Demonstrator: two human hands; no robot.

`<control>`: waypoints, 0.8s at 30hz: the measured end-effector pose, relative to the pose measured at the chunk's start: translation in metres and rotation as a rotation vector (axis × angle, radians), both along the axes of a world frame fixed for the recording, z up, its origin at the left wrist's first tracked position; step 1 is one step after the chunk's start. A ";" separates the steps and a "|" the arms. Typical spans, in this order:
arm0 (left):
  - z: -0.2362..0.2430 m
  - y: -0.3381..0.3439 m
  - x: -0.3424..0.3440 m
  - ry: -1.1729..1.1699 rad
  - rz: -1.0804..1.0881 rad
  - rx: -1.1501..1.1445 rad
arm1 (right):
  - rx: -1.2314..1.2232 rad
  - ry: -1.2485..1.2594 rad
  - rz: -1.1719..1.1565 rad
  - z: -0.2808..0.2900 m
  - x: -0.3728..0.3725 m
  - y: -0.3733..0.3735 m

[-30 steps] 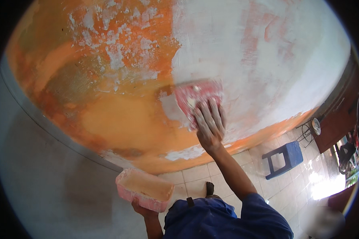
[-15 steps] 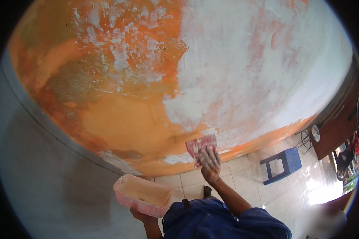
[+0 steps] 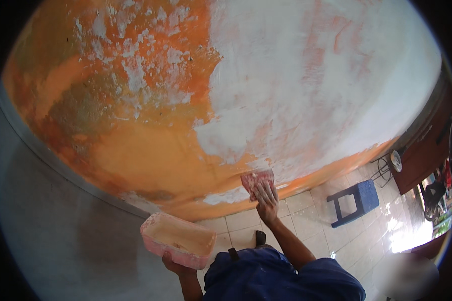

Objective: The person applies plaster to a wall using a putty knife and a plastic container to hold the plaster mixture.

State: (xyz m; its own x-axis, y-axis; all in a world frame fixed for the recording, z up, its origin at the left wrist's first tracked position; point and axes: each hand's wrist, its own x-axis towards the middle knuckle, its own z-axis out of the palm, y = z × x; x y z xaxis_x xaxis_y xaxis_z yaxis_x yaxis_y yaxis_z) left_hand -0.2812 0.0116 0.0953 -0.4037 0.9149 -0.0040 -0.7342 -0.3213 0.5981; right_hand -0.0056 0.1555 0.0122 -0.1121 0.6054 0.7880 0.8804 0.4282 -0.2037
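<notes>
In my left hand (image 3: 176, 264) is a pink rectangular tub (image 3: 178, 251), gripped by its near side with the thumb at the rim. Pale paste coats the tub's inside. My right hand (image 3: 266, 196), whitened with paste, presses a red flat putty spreader (image 3: 253, 181) to the low part of the wall, fingers laid along its back. The wall (image 3: 150, 155) is orange with scattered white flecks on the left. White filler (image 3: 276, 90) covers most of its right side, and a smaller white patch (image 3: 228, 195) lies just left of the spreader.
A blue plastic stool (image 3: 359, 200) stands on the tiled floor (image 3: 306, 220) to the right. Beyond it are a wire stand (image 3: 384, 170) and a brown wooden panel (image 3: 422, 160). A grey wall (image 3: 50, 210) meets the orange one in a corner at the left.
The view has shifted a little, so the wall appears farther left. My right hand and the spreader have moved slightly right; the tub stays in my left hand.
</notes>
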 end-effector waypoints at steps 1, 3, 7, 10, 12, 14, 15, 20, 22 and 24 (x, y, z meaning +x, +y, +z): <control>-0.002 -0.001 -0.001 0.012 -0.006 0.006 | -0.043 -0.012 -0.038 -0.010 0.000 -0.014; -0.003 -0.003 -0.001 0.008 -0.009 -0.005 | -0.217 0.424 -0.097 -0.012 -0.012 -0.034; -0.004 -0.004 0.002 0.008 -0.005 -0.051 | -0.694 1.583 -0.045 0.002 -0.012 -0.035; -0.006 -0.001 0.007 -0.003 -0.024 -0.064 | -0.819 2.164 0.214 0.007 -0.007 -0.019; -0.005 0.002 0.008 0.002 -0.041 -0.060 | -0.904 2.240 0.336 0.014 -0.014 -0.010; -0.006 0.002 0.007 0.010 -0.050 -0.058 | -0.857 2.268 0.316 0.004 -0.021 0.001; -0.007 0.002 0.006 0.015 -0.051 -0.057 | -0.835 2.281 0.308 0.000 -0.023 0.007; -0.003 0.003 0.011 -0.006 -0.048 -0.037 | -0.922 1.620 0.534 -0.035 -0.012 0.041; -0.009 0.000 0.011 -0.041 -0.023 -0.050 | -0.966 1.565 0.618 -0.035 -0.015 0.049; -0.013 -0.004 0.010 -0.035 0.013 -0.051 | -1.082 2.035 0.644 0.011 -0.030 0.061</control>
State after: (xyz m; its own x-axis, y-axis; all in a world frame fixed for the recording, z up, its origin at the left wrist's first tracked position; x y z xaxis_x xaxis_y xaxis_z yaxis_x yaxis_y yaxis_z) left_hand -0.2716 0.0079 0.0821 -0.4142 0.9078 -0.0653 -0.7509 -0.3004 0.5882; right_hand -0.0359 0.2163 0.0230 -0.1820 0.9242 -0.3358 -0.7720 -0.3458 -0.5334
